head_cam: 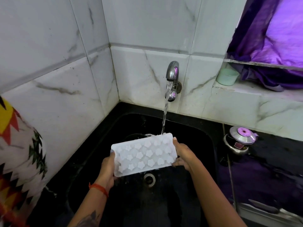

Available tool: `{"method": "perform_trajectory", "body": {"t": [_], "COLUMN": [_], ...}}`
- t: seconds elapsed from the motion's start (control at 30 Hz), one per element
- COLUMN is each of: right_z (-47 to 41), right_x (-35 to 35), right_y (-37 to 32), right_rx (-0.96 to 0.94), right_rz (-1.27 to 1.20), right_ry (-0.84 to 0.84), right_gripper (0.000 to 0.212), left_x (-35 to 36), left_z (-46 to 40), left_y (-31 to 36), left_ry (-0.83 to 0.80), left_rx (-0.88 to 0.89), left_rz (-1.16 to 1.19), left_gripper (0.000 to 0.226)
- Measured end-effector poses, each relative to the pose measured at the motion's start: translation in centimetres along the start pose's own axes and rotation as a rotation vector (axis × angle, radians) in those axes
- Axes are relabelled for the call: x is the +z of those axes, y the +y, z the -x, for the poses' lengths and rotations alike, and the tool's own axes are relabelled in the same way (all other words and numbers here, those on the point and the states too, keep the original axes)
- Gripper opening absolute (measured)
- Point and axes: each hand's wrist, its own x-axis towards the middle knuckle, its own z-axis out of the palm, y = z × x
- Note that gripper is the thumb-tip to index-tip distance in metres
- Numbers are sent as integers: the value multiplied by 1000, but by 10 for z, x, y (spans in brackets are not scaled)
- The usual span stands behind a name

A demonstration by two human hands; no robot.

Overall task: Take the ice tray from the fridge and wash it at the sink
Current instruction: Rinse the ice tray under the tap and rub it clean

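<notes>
left hand (107, 167): you grip the near-left short end of the ice tray (144, 154), thumb on top of the rim, other fingers hidden beneath, probably curled under.
right hand (183, 155): you hold the far-right short end, fingers wrapped round the edge, some tucked under the near corner.
tray location: held in the air over the black sink (193, 177), above and just behind the drain (149, 179), touching no part of the basin.
tray face: bumpy side up, star and heart shaped moulds bulging toward you, so it looks flipped underside-up; cavities facing down, not visible.
tray axis: long axis runs near-left to far-right, far-right end a bit higher and further from you; far long edge tipped up toward the water.
tray handling: translucent white, looks like soft silicone, so light and floppy; expect it to sag or twist if you hold it by one end only. Wet, so slippery. Not fragile.
where to hold: keep both short ends pinched at the flat rim, thumbs on top; the moulded bumps give poor purchase.
water (164, 117): stream hits the far long edge near its right half, splashing off it.
tap (172, 74): chrome, wall-mounted, running, straight behind the tray.
task stage: tray is at the sink and being rinsed; judging by the flip, the cavity side may need its own pass.
far right: steel lidded pot (240, 139) on the dark counter, green cup (227, 77) on the ledge, well clear of the tray.
far left: patterned cloth (18, 153) against the tiled wall.
</notes>
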Motion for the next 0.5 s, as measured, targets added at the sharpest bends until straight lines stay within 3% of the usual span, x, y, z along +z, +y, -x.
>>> {"method": "perform_trajectory", "body": {"t": [0.1,0.23,0.37,0.5], "right_z": [1,0,5,7], "right_x": [-2,-2,-2,-2], "right_y": [7,9,2,-6], "right_rx": [20,1,-90,-157], "right_rz": [-121,-179,-295,-369], "right_ry": [14,75,57,50], "right_gripper": [58,50,26,25], "left_x": [3,3,2,2], "left_z": [4,5,4,2], "left_y": [-6,-5,1,11], "left_ry": [-19,-35,-41,-36], "left_rx": [-105,-140,-96,-66], "left_rz": [49,162,272,381], "left_gripper": [66,72,70,54]}}
